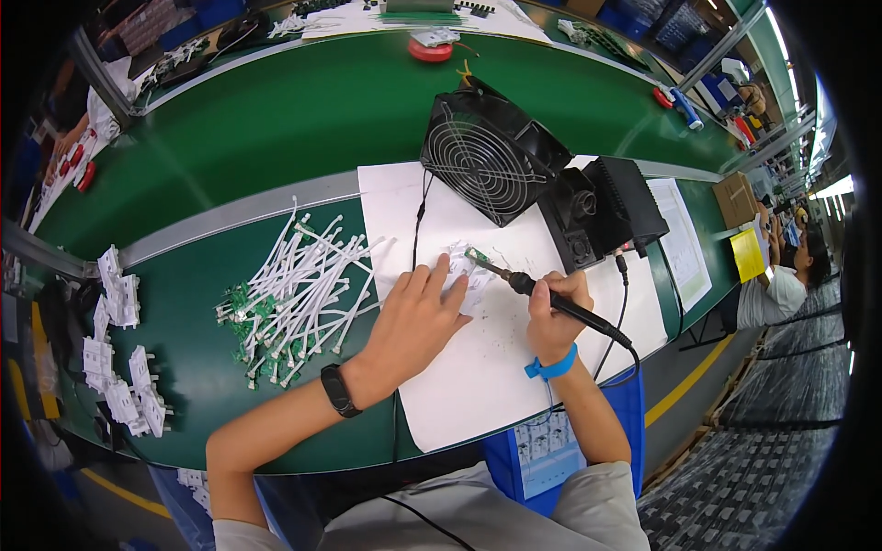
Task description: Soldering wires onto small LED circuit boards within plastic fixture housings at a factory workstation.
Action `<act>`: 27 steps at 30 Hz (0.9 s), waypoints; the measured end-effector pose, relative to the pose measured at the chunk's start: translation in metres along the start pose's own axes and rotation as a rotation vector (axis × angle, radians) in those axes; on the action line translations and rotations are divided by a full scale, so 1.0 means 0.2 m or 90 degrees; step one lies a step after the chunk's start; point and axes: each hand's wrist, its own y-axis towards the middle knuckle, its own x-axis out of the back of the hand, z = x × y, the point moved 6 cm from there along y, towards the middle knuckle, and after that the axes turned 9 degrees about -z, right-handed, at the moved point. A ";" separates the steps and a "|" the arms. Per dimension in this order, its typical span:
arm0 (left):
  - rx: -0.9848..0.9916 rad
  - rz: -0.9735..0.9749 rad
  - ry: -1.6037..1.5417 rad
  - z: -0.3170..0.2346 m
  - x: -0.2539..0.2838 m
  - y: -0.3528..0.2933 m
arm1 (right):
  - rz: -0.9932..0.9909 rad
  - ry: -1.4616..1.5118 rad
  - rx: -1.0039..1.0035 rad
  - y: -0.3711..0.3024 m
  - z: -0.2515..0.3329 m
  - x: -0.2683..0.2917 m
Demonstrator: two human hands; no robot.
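My right hand (557,317) grips a black soldering iron (571,310) like a pen. Its tip touches or hovers just over a small green circuit board (474,254) in a white plastic part (470,280). That part lies on a white sheet (514,354). My left hand (418,317) rests on the white part's left side, fingers stretched out and apart, steadying it. A black band circles my left wrist, and a blue strap (554,365) with a cord is on my right. To the left lies a pile of white cables with small green boards (299,298).
A black fan with a round wire guard (482,161) stands beyond my hands. Right of it sits a black soldering station (602,211). White plastic parts (119,367) lie at the table's left end. A printed sheet (680,243) lies at right; a co-worker (781,275) sits farther off.
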 end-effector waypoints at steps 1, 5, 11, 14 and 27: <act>0.006 -0.007 -0.003 0.00 0.00 0.00 | 0.001 -0.014 0.001 0.00 0.00 0.00; 0.018 -0.022 -0.018 0.00 -0.02 -0.01 | 0.007 -0.007 -0.030 -0.01 -0.03 -0.01; 0.029 -0.042 -0.001 -0.01 -0.04 -0.02 | 0.016 -0.029 -0.021 -0.02 -0.01 -0.01; 0.026 -0.042 -0.001 0.00 -0.04 -0.02 | 0.019 -0.009 -0.060 -0.03 -0.04 -0.03; 0.022 -0.036 0.017 -0.02 -0.05 -0.02 | -0.032 0.076 -0.101 -0.01 -0.01 -0.02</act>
